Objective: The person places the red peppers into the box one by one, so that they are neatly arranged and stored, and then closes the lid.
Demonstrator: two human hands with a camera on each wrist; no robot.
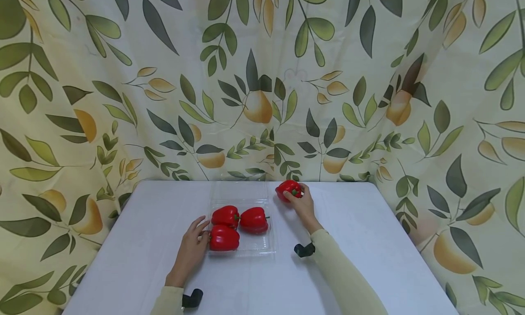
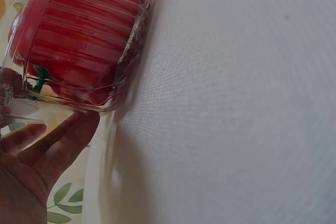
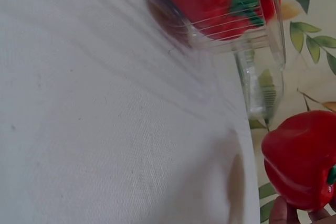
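Note:
Three red bell peppers (image 1: 224, 238) lie in a clear plastic clamshell box (image 1: 256, 247), whose lid is folded back behind it. My left hand (image 1: 191, 243) is at the box's left side; in the left wrist view, extended fingers (image 2: 73, 140) touch the box's outer wall. My right hand (image 1: 302, 206) grips another red bell pepper (image 1: 288, 190) above the table, to the right of the lid. In the right wrist view this pepper (image 3: 302, 156) shows its green stem at the frame edge, with fingertips beneath it.
A white-covered table (image 1: 348, 260) bears the box. Behind and at both sides hangs a leaf-and-fruit patterned curtain (image 1: 262, 137). The clear raised lid (image 1: 239, 191) reaches towards the table's back edge. Black wrist cameras (image 1: 304, 250) sit at both sleeves.

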